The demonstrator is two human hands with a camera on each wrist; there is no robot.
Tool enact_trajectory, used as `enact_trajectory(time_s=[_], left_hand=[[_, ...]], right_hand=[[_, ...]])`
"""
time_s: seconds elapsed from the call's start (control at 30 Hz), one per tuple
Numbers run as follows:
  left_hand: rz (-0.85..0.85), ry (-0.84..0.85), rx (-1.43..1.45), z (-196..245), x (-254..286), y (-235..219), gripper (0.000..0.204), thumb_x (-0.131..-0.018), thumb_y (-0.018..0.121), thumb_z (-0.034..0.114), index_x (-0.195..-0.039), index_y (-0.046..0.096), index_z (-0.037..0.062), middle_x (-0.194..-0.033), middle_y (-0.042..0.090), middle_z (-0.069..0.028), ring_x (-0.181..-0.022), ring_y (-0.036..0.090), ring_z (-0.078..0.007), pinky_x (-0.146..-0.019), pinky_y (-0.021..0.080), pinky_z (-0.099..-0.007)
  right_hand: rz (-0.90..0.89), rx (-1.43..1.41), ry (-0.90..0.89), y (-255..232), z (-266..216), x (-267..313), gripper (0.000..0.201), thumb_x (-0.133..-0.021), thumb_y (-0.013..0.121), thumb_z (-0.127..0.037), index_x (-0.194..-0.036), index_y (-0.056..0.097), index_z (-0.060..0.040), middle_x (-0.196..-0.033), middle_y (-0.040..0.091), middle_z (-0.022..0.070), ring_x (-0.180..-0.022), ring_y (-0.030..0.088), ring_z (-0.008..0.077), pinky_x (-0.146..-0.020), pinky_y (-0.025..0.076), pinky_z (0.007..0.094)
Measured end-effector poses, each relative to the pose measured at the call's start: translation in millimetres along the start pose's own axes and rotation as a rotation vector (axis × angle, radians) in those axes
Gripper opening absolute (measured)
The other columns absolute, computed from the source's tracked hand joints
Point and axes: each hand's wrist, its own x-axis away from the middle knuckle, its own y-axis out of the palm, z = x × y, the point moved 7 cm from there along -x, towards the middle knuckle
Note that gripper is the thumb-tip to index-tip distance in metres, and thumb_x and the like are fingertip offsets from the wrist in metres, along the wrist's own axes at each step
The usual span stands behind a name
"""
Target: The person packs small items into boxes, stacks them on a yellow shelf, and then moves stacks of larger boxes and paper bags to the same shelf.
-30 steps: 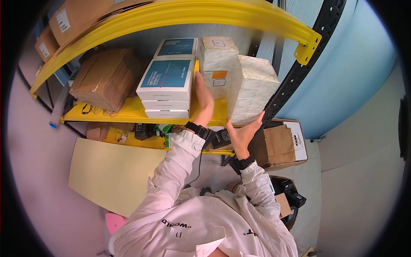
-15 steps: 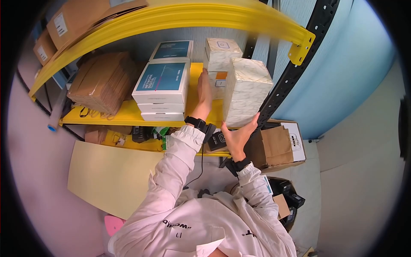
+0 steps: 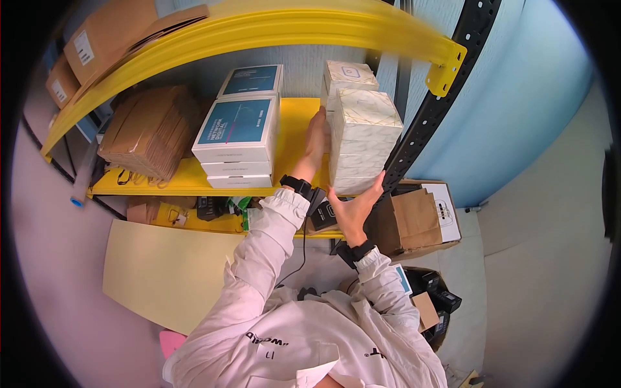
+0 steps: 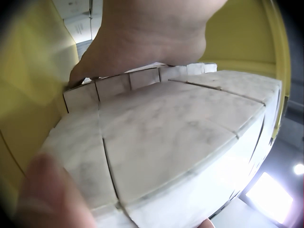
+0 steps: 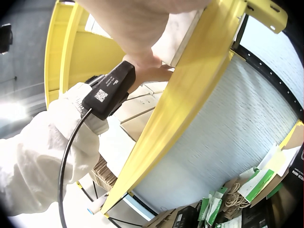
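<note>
A tall front stack of white marble-patterned boxes (image 3: 364, 145) stands at the right end of the yellow shelf (image 3: 292, 129). Partly hidden behind it is a rear stack of similar boxes (image 3: 349, 74). My left hand (image 3: 315, 143) reaches in along the left side of these stacks, fingers straight and touching the boxes. At the front stack's lower front edge, my right hand (image 3: 354, 210) presses with thumb and fingers spread apart. Marbled box sides (image 4: 156, 137) fill the left wrist view. In the right wrist view, the shelf's yellow beam (image 5: 185, 104) crosses before the boxes.
White boxes with teal tops (image 3: 236, 123) stand left of the gap, beside a bundle of flattened cardboard (image 3: 145, 132). A black upright (image 3: 420, 136) borders the shelf on the right. The upper yellow beam (image 3: 291, 26) arches overhead. An open carton (image 3: 414, 223) sits lower right.
My left hand and the rear stack have shifted right, away from the teal-topped boxes, so the gap there is wider. The orange label on the rear stack is now hidden behind the front stack.
</note>
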Motion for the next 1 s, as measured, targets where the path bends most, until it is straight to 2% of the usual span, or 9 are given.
enact_trajectory(time_s=[0.07, 0.13, 0.17, 0.23, 0.53, 0.63, 0.87, 0.93, 1.0], left_hand=[[-0.01, -0.021, 0.001, -5.4, -2.4, 3.1, 0.076, -0.112, 0.044, 0.059, -0.162, 0.047, 0.0023, -0.16, 0.055, -0.0153, -0.144, 0.053, -0.0283, -0.12, 0.04, -0.0408], [-0.007, 0.016, -0.035, -14.2, -12.3, 0.4, 0.068, -0.116, 0.036, 0.059, -0.157, 0.056, 0.0097, -0.149, 0.067, -0.0099, -0.134, 0.064, -0.0204, -0.114, 0.047, -0.035], [-0.007, 0.015, -0.035, -13.9, -12.3, 1.0, 0.068, -0.116, 0.036, 0.059, -0.157, 0.056, 0.0097, -0.149, 0.067, -0.0099, -0.134, 0.064, -0.0204, -0.114, 0.047, -0.035], [-0.042, 0.018, 0.024, -13.6, -12.0, 4.9, 0.072, -0.114, 0.044, 0.053, -0.16, 0.049, -0.0022, -0.16, 0.056, -0.0159, -0.144, 0.053, -0.0266, -0.121, 0.038, -0.0378], [-0.059, 0.047, 0.034, -18.4, -17.1, 8.5, 0.071, -0.114, 0.044, 0.054, -0.158, 0.052, -0.002, -0.156, 0.058, -0.0159, -0.138, 0.056, -0.0255, -0.118, 0.041, -0.0376], [-0.1, 0.018, 0.067, -2.6, 1.1, 21.0, 0.072, -0.114, 0.044, 0.055, -0.158, 0.051, -0.0017, -0.155, 0.059, -0.0157, -0.137, 0.057, -0.0252, -0.117, 0.042, -0.0377], [-0.051, 0.043, 0.021, -25.4, -21.7, 3.6, 0.073, -0.114, 0.042, 0.056, -0.158, 0.05, -0.0016, -0.157, 0.057, -0.0162, -0.14, 0.055, -0.0253, -0.119, 0.04, -0.038], [-0.124, 0.041, 0.034, -24.9, -22.3, 8.4, 0.075, -0.114, 0.042, 0.056, -0.161, 0.047, -0.0019, -0.16, 0.055, -0.0163, -0.143, 0.052, -0.0257, -0.121, 0.038, -0.0383], [-0.111, 0.035, 0.038, -26.8, -23.1, 7.0, 0.075, -0.114, 0.042, 0.056, -0.161, 0.047, -0.0021, -0.16, 0.055, -0.0167, -0.144, 0.052, -0.0262, -0.121, 0.038, -0.0385]], right_hand=[[-0.001, -0.003, 0.001, 0.4, -0.2, 0.1, 0.137, -0.071, 0.1, -0.025, -0.169, 0.009, 0.0093, -0.159, 0.034, 0.0323, -0.144, 0.038, 0.047, -0.122, 0.033, 0.0527], [0.001, -0.007, -0.001, 0.8, -0.3, 0.5, 0.138, -0.071, 0.1, -0.024, -0.169, 0.009, 0.0093, -0.159, 0.034, 0.0323, -0.144, 0.038, 0.0469, -0.122, 0.033, 0.0527], [0.004, -0.012, -0.003, 0.7, -0.3, 0.3, 0.138, -0.071, 0.1, -0.024, -0.169, 0.009, 0.0093, -0.159, 0.034, 0.0323, -0.144, 0.038, 0.0468, -0.122, 0.033, 0.0526], [-0.009, -0.018, 0.007, 1.4, 0.8, 0.4, 0.138, -0.071, 0.1, -0.024, -0.168, 0.009, 0.0102, -0.16, 0.033, 0.0339, -0.145, 0.037, 0.0488, -0.123, 0.031, 0.0542], [-0.008, -0.039, 0.009, 5.7, 2.6, 0.6, 0.136, -0.072, 0.1, -0.021, -0.168, 0.008, 0.0111, -0.162, 0.031, 0.0357, -0.147, 0.035, 0.0507, -0.124, 0.03, 0.0557], [-0.004, -0.033, 0.0, 6.2, 0.6, 0.8, 0.136, -0.073, 0.099, -0.021, -0.168, 0.008, 0.0116, -0.162, 0.031, 0.0364, -0.147, 0.035, 0.0512, -0.124, 0.03, 0.0559], [0.009, -0.025, -0.015, 8.1, 1.0, 1.5, 0.134, -0.074, 0.099, -0.02, -0.167, 0.008, 0.0117, -0.161, 0.03, 0.0373, -0.147, 0.034, 0.0522, -0.124, 0.03, 0.0561], [0.012, -0.023, -0.005, 9.4, 2.9, 2.0, 0.134, -0.075, 0.099, -0.021, -0.167, 0.008, 0.0115, -0.162, 0.03, 0.0371, -0.148, 0.034, 0.0522, -0.125, 0.03, 0.0562], [0.012, -0.023, -0.001, 11.1, 3.6, 1.5, 0.134, -0.075, 0.099, -0.021, -0.168, 0.008, 0.0113, -0.162, 0.03, 0.037, -0.148, 0.033, 0.0522, -0.125, 0.03, 0.0563]])
